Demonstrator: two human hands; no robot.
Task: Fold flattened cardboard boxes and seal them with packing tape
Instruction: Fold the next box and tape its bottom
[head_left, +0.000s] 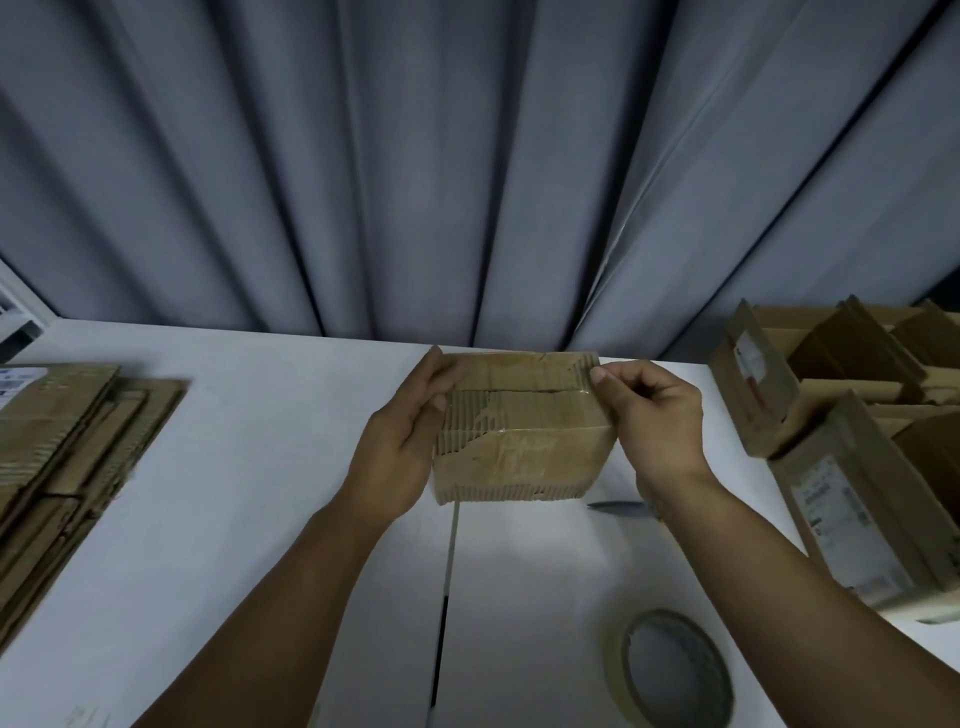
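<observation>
A small brown cardboard box (524, 441), worn and with clear tape over its near face, is held above the white table (260, 519) at mid-frame. My left hand (400, 452) clasps its left end, fingers wrapped over the top flap. My right hand (654, 415) grips the right end, thumb and fingers pinching the top right corner. The top flaps lie folded down with a seam between them. A roll of packing tape (670, 670) lies flat on the table at the lower right.
A stack of flattened cardboard boxes (67, 457) lies at the left. Several folded, open-topped boxes (852, 415) stand at the right. A dark pen-like tool (621, 508) lies under my right wrist. Grey curtains (467, 182) hang behind the table.
</observation>
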